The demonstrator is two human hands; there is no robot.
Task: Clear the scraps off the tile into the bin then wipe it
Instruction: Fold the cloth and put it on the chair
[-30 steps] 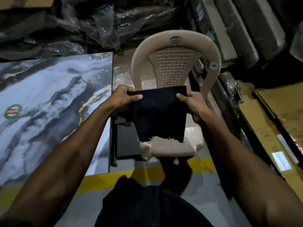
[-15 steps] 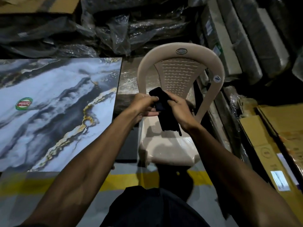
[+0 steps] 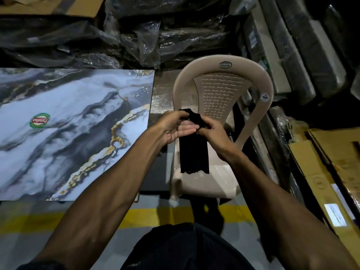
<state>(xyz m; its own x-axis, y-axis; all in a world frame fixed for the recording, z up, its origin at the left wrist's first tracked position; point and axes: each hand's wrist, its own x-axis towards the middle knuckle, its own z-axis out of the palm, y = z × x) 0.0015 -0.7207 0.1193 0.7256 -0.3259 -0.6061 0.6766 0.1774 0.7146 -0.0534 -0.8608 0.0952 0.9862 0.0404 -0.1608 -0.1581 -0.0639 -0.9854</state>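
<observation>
From the head camera I see my left hand [image 3: 173, 126] and right hand [image 3: 212, 133] both pinching a folded black cloth [image 3: 194, 154] that hangs above a beige plastic chair [image 3: 224, 88], just right of the marbled tile [image 3: 68, 123] with its round sticker [image 3: 40, 120].

The scene is dim and warm-toned, lit from above. The marbled tile [image 3: 64, 121] catches the most light and looks pale blue-white, with a soft sheen rather than hard glare. Small bright glints speckle the plastic wrapping [image 3: 136, 36] at the back. The upper right corner falls into near black. The chair [image 3: 222, 90] throws a dark shadow on the floor beneath its seat. The wide lens bends straight edges outward near the borders. The fingers [image 3: 187, 129] are slightly smeared by motion; the forearms at the bottom look soft.
</observation>
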